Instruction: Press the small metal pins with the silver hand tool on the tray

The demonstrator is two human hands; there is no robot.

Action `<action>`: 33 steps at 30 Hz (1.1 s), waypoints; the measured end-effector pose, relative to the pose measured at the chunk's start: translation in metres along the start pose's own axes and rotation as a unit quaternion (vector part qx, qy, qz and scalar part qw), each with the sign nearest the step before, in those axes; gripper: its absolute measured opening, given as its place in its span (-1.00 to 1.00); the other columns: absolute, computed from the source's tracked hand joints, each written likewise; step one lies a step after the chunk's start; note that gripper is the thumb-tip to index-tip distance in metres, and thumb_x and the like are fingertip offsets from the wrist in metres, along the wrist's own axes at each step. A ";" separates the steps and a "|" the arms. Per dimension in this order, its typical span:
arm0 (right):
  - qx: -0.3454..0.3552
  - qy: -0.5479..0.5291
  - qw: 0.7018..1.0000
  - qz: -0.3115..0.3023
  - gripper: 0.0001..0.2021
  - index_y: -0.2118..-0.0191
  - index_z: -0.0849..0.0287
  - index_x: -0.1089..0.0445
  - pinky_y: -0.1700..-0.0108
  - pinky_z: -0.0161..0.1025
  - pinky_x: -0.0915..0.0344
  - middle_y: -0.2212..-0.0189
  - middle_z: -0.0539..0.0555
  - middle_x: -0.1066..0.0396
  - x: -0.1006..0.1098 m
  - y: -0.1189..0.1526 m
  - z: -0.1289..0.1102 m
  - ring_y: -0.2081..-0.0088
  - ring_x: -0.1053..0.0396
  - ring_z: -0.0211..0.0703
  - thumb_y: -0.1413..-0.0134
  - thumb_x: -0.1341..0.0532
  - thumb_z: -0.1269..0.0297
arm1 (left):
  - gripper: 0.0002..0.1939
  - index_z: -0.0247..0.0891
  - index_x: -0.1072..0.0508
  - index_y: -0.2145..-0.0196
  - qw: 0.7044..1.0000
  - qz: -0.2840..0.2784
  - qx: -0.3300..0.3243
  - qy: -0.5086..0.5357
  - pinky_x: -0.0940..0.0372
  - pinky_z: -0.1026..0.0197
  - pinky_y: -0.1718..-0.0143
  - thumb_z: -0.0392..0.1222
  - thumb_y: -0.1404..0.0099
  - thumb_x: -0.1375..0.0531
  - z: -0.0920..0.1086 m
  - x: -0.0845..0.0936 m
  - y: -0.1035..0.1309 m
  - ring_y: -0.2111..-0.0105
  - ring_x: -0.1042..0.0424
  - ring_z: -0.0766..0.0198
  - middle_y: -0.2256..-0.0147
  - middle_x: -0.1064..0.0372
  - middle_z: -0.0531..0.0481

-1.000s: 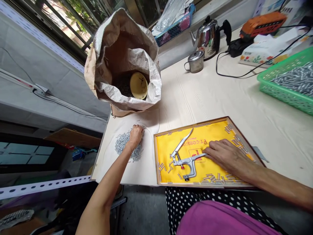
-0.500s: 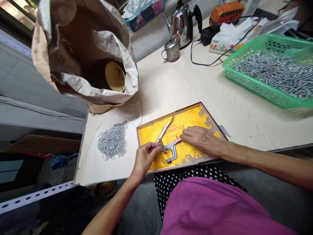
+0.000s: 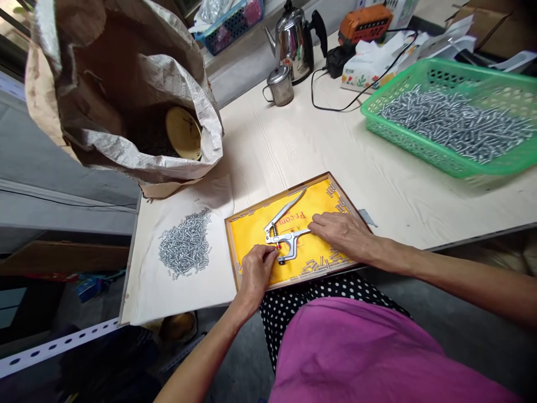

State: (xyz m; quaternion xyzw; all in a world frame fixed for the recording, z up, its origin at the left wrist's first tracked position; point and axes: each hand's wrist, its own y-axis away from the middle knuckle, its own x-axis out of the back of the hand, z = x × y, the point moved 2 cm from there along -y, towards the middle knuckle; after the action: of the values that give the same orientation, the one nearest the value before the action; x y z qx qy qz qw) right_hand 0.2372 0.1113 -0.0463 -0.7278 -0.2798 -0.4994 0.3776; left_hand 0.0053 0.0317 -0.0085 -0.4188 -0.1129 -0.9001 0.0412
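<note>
Pliers (image 3: 287, 237) are held over the yellow-lined tray (image 3: 251, 226) of metal pieces (image 3: 322, 262).

The right hand (image 3: 338, 234) grips one handle of the pliers (image 3: 287, 238); the left hand (image 3: 257, 271) pinches beside their jaws, with metal pieces (image 3: 184, 244) piled beyond it on a cloth (image 3: 145, 280).

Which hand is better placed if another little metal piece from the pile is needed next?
Probably the left hand: it is nearer the metal pieces on the cloth. The right hand is farther off, gripping the pliers.
</note>
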 end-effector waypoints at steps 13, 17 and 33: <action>-0.010 0.013 1.000 -0.001 -0.76 0.27 0.17 -0.35 0.33 -0.17 -0.10 0.38 0.10 -0.38 0.003 -0.002 -0.002 0.35 -0.26 -0.13 -0.31 0.00 0.54 | -0.63 -0.30 -0.52 0.49 0.971 -0.065 0.169 0.158 -0.13 0.31 0.58 0.11 -0.12 -0.31 -0.007 0.002 -0.006 0.65 -0.24 0.37 0.66 -0.31 0.09; -0.009 0.012 1.000 -0.003 -0.77 0.27 0.16 -0.34 0.32 -0.18 -0.10 0.37 0.09 -0.38 0.002 -0.002 -0.002 0.34 -0.27 -0.14 -0.31 -0.01 0.54 | -0.48 -0.31 -0.46 0.54 0.951 -0.083 0.199 0.221 0.04 0.35 0.66 0.27 0.03 -0.36 0.001 0.002 -0.008 0.72 -0.09 0.45 0.73 -0.20 0.13; -0.012 0.013 1.000 0.002 -0.76 0.29 0.18 -0.34 0.34 -0.18 -0.07 0.39 0.11 -0.38 0.003 -0.002 -0.002 0.35 -0.27 -0.14 -0.30 0.01 0.55 | -0.57 -0.28 -0.42 0.53 0.955 -0.146 0.199 0.168 0.06 0.34 0.68 0.19 -0.05 -0.29 0.001 -0.002 -0.011 0.75 -0.08 0.44 0.78 -0.15 0.17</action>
State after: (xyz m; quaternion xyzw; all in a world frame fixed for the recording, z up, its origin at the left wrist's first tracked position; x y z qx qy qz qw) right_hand 0.2353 0.1111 -0.0429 -0.7262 -0.2679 -0.5112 0.3735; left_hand 0.0058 0.0422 -0.0111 -0.2241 -0.3405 -0.9131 0.0104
